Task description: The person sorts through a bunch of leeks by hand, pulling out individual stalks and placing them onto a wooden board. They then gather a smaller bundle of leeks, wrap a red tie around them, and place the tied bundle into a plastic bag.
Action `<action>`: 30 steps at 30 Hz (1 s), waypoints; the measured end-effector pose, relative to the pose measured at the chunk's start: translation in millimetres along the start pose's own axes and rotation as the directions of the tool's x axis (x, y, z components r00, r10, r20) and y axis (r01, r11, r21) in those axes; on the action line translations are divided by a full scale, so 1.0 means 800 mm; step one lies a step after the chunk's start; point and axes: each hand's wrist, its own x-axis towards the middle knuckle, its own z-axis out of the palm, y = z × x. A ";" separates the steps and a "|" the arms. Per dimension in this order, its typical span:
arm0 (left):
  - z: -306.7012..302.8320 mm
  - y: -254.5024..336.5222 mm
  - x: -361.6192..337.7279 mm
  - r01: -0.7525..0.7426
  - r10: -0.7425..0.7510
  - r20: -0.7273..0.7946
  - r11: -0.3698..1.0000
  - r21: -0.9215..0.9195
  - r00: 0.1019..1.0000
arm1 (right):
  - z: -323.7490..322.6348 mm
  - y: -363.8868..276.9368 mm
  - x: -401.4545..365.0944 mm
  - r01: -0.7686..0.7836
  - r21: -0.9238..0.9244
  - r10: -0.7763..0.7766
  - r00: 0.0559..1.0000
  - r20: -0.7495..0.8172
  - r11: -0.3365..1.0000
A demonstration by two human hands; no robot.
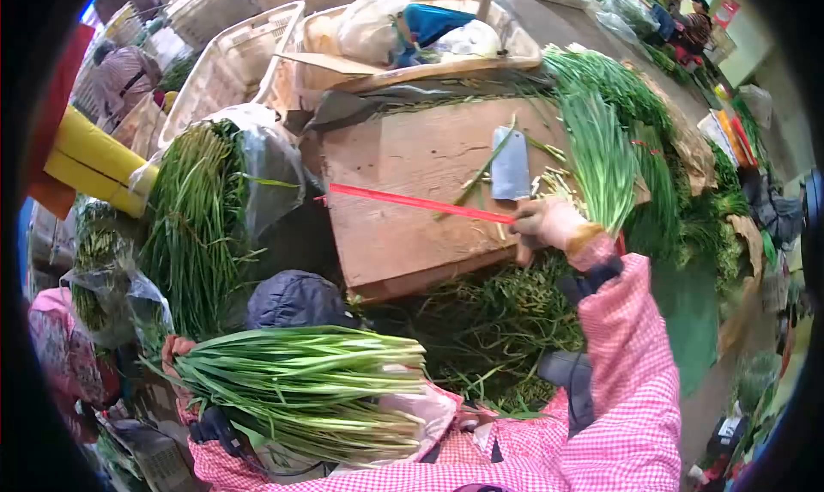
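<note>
My left hand [178, 359] is at the leafy end of a large bunch of garlic chives [300, 389], gripping it. The bunch lies across my lap with the pale stems to the right. Leaves cover much of that hand. My right hand [558, 226] is closed, pinching the end of a red strip [421, 202], which stretches left across the wooden board [412, 157] to its edge. A cleaver [510, 164] lies on the board just beyond my right fingers. Loose cut stems [554, 183] are scattered beside the blade.
Tied green chives [601, 157] lie along the board's right side. More greens stand in a bag [193, 226] at left. Trimmings [489, 329] cover the ground below the board. Plastic crates [232, 71] stand behind. Other people [124, 80] are at far left and far right.
</note>
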 end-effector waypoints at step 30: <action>0.402 -0.360 0.360 0.348 -0.637 0.218 0.638 0.687 0.739 | 0.042 -0.019 0.179 -0.168 -0.190 0.234 0.880 0.414 0.967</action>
